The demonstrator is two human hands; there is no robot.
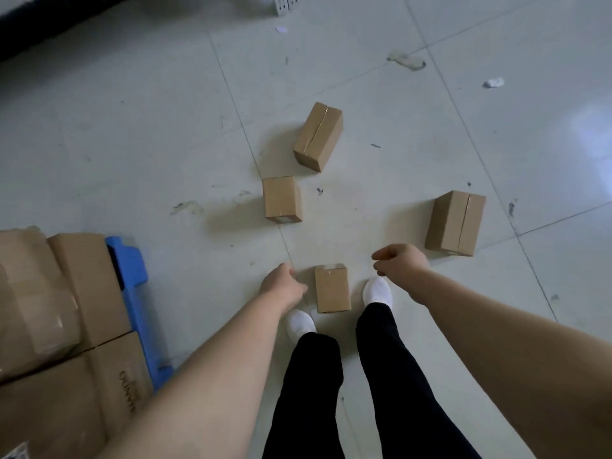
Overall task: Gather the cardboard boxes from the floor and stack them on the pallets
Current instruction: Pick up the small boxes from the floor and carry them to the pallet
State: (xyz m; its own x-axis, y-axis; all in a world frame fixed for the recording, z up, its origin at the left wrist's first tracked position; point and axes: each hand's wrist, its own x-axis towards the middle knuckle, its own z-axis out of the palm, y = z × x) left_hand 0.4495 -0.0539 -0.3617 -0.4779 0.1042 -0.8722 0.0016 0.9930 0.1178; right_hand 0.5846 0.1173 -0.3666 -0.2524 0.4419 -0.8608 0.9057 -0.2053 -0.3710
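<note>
Several brown cardboard boxes lie on the pale tiled floor. The nearest small box (332,289) sits between my feet. My left hand (280,285) hangs just left of it, fingers loosely curled, holding nothing. Above and to the right of that box is my right hand (399,265), also loosely curled and holding nothing. Further off lie a small box (282,199), a longer taped box (318,136) and a taped box on the right (455,222). A blue pallet (132,286) at the left carries stacked boxes (76,293).
My white shoes (377,290) and black trouser legs stand on the tiles. Scraps of paper litter (493,82) and smudges mark the floor further away. A dark strip runs along the top left edge.
</note>
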